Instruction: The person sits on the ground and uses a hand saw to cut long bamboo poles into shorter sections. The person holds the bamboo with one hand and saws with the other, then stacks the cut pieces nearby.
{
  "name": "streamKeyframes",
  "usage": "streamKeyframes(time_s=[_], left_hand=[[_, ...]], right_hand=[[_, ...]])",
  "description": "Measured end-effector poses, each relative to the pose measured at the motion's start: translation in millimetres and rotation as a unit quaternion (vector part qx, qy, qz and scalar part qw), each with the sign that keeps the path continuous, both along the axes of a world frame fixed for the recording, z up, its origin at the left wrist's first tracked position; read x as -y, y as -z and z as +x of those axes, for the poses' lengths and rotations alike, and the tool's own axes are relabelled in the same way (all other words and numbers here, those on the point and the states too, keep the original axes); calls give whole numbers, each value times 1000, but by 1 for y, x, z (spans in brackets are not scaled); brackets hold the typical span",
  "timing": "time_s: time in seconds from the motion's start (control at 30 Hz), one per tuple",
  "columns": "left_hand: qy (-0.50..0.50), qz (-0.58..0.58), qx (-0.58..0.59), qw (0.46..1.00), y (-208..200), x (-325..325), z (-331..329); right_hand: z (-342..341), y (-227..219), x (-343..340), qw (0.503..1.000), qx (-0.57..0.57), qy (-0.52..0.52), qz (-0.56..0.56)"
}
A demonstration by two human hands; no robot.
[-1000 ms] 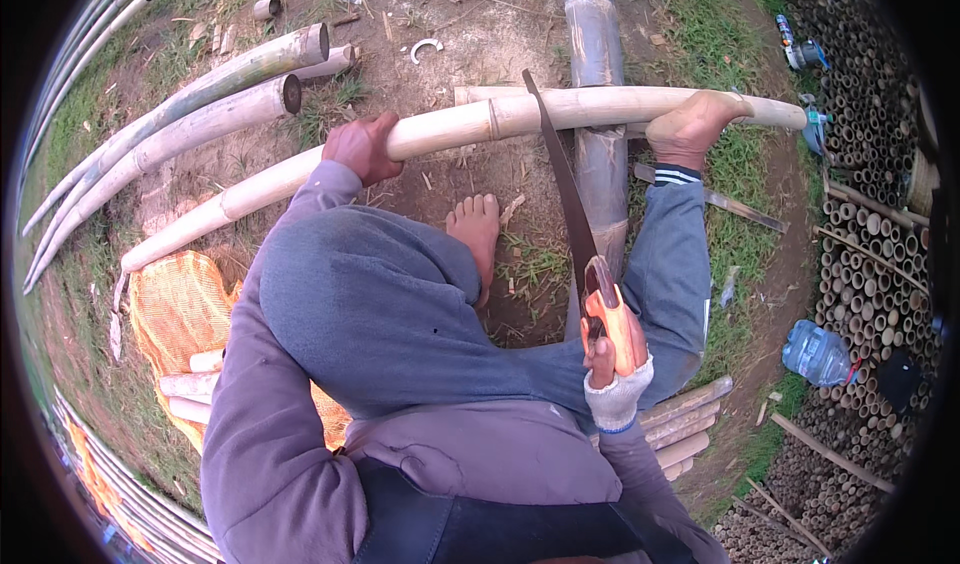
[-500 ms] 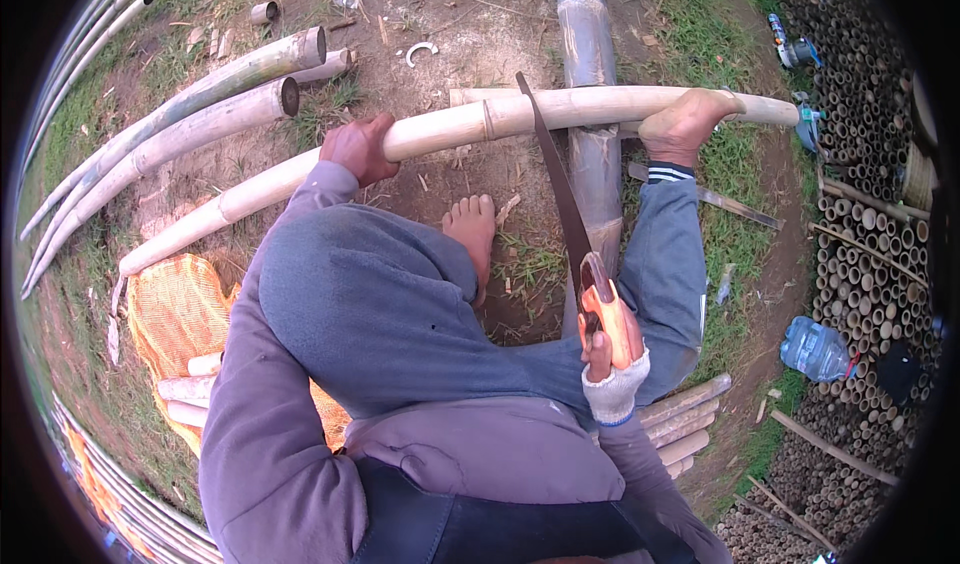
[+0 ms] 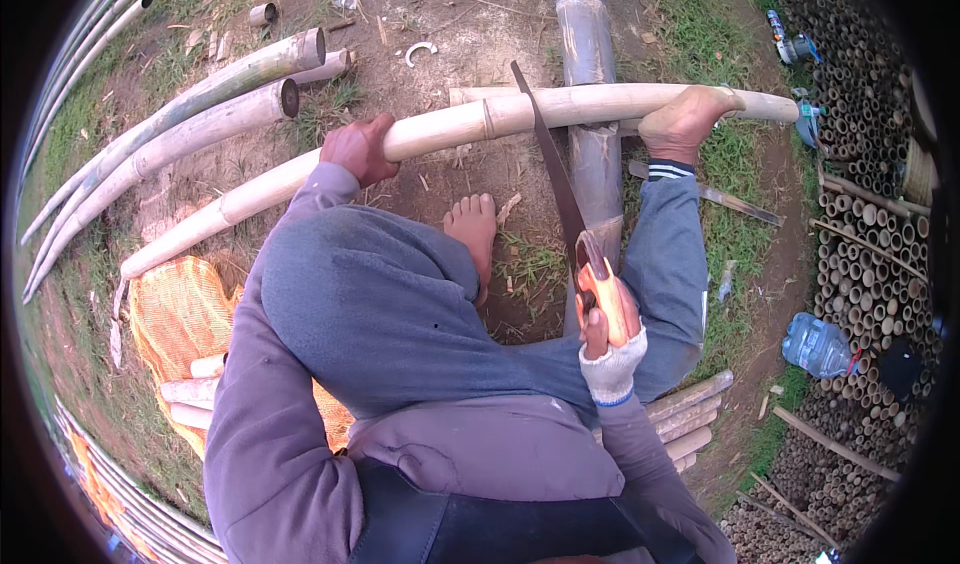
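A long pale bamboo pole (image 3: 440, 132) runs crosswise in front of me, resting on a thicker grey bamboo log (image 3: 590, 59). My left hand (image 3: 360, 150) is wrapped round the pole, left of its middle joint. In a white fingerless glove, my right hand (image 3: 612, 349) grips the orange handle of a hand saw (image 3: 558, 169). The dark blade lies across the pole, just left of the log, with its tip beyond the far side. Whether the teeth have cut in cannot be made out. My right foot (image 3: 685, 122) presses on the pole right of the log.
Several bamboo poles (image 3: 225, 134) lie at left, near an orange mesh sack (image 3: 180, 309). Stacked bamboo pieces (image 3: 870, 294) fill the right side, beside a clear plastic bottle (image 3: 818, 346). Short cut poles (image 3: 690, 409) lie by my right leg. My left foot (image 3: 470, 229) stands on the soil.
My right hand and the saw have shifted forward, away from my body, so the blade tip reaches farther past the pole. My left hand, the pole and my feet stay in place.
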State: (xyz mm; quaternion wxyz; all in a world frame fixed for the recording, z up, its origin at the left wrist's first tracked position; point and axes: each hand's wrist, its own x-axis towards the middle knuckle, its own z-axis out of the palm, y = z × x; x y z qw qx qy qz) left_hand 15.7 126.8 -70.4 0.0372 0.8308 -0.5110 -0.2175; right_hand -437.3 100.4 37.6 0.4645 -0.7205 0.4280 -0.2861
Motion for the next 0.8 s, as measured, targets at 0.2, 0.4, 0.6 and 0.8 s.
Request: streamKeyframes(time_s=[0.2,0.4,0.6,0.8], left_hand=[[19,-5,17,1000,-2,7,-2],[8,20,6,1000,-5,8,3],[11,-16,12,1000,-1,2,0],[19,-16,16,1000,-7,15,-1]], right_hand=[[58,48,55,985,-16,-3,-169],[98,31,75,994,16,10,-106],[-14,-17,-15,997,28,15,68],[114,51,102,991,27,14,-127]])
